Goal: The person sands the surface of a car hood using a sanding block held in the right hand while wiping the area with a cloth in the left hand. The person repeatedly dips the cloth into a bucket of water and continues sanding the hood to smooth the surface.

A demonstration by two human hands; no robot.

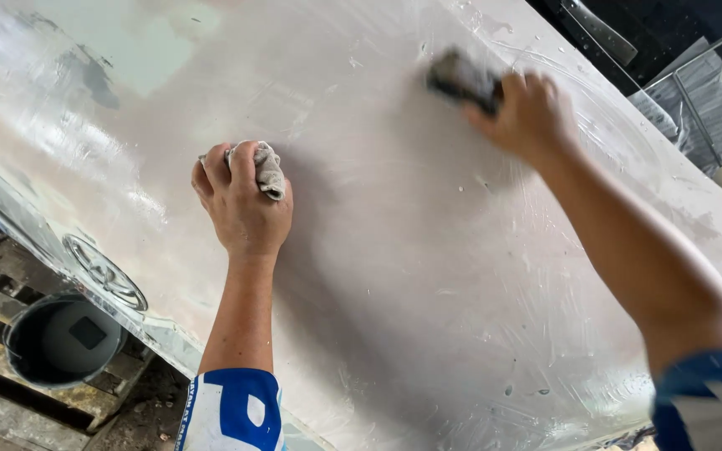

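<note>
Wet and dull, the big car hood (428,276) lay under you. Your left hand (242,205) squeezed a grey rag (269,169) tight to wipe. Your right hand (528,113) pressed a dark sanding block (461,79) flat to rub it smooth.

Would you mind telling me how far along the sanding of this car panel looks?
Most of the panel is already dull, pale and wet. In hand: the right hand presses a dark sanding block on it, while the left hand grips a grey rag. Left: a greenish patch with a dark smear near the far edge.
</note>
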